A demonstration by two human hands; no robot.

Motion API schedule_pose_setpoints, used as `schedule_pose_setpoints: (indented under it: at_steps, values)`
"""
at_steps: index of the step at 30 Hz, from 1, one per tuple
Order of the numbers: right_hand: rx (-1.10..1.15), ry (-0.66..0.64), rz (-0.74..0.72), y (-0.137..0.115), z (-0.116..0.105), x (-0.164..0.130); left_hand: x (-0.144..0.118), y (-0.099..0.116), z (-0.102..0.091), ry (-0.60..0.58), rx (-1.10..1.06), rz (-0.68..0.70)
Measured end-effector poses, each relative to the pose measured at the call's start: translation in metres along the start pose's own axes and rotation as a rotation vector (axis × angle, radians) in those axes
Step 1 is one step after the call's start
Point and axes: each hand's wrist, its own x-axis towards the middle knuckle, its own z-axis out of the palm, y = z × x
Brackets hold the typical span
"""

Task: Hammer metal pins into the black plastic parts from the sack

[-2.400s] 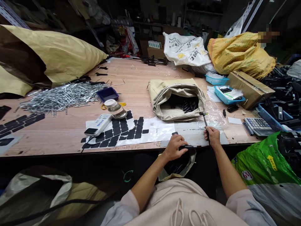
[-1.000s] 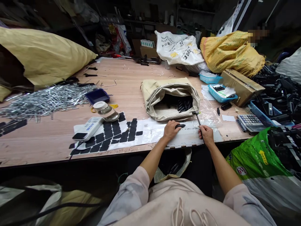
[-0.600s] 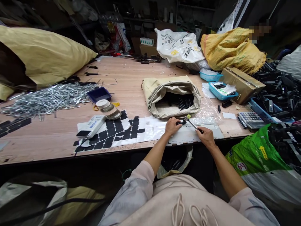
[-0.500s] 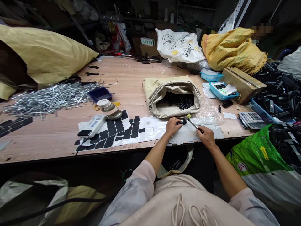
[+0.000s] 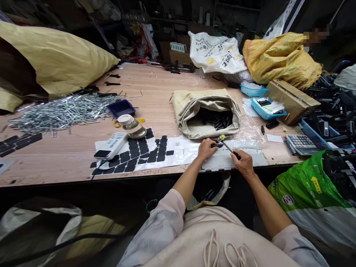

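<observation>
"Head view: your left hand point(image 5: 206, 149) has fingers clamped on the black part point(image 5: 217, 145), out at its three o'clock. How will that handle?"
"Light and stiff, I'd judge, maybe slick. Pinch the end nearest your palm, clear of the hammer point(image 5: 228, 147)!"
"And your right hand point(image 5: 242, 163)?"
"Fingers wrapped round the hammer's handle, shaft aimed at ten o'clock. Probably head-heavy; hold it low. Touching the part? Can't tell."
"Beige bag point(image 5: 198, 95) sits at your left hand's twelve."
</observation>
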Motion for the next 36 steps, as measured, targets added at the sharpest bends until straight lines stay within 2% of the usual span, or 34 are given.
schedule_pose_setpoints:
  at_steps: [4,9,11,14,17,20,23,27,30,32,34,36]
  values:
    - [0.088,-0.033,0.085,0.002,0.004,0.0,-0.002,0.004,-0.003,-0.015,0.004,-0.019]
    - [0.499,-0.01,0.475,0.011,-0.001,0.006,-0.002,0.004,-0.004,-0.01,-0.025,0.0]
    - [0.685,0.04,0.594,0.015,-0.003,0.01,-0.002,0.004,-0.007,-0.01,-0.042,0.016]
    - [0.83,0.13,0.664,0.019,-0.005,0.014,-0.014,0.007,-0.014,-0.004,-0.082,0.095]
    - [0.854,0.105,0.664,0.018,-0.004,0.015,-0.05,0.012,-0.021,0.027,-0.097,0.253]
    - [0.836,0.068,0.653,0.016,-0.003,0.015,-0.105,0.012,-0.022,0.032,-0.085,0.413]
    - [0.83,0.069,0.657,0.014,-0.003,0.015,-0.151,0.003,-0.015,0.007,-0.009,0.446]
    - [0.825,0.061,0.65,0.013,-0.003,0.014,-0.18,-0.007,-0.003,-0.028,0.178,0.453]
    - [0.819,0.043,0.641,0.012,-0.002,0.014,-0.182,0.0,0.0,-0.015,0.175,0.498]
    - [0.818,0.033,0.638,0.013,-0.002,0.013,-0.173,0.011,-0.004,0.003,0.112,0.551]
    - [0.82,0.024,0.638,0.013,0.0,0.012,-0.148,0.022,-0.012,0.072,0.043,0.575]
    - [0.818,0.018,0.636,0.015,0.001,0.012,-0.104,0.028,-0.022,0.198,-0.02,0.501]
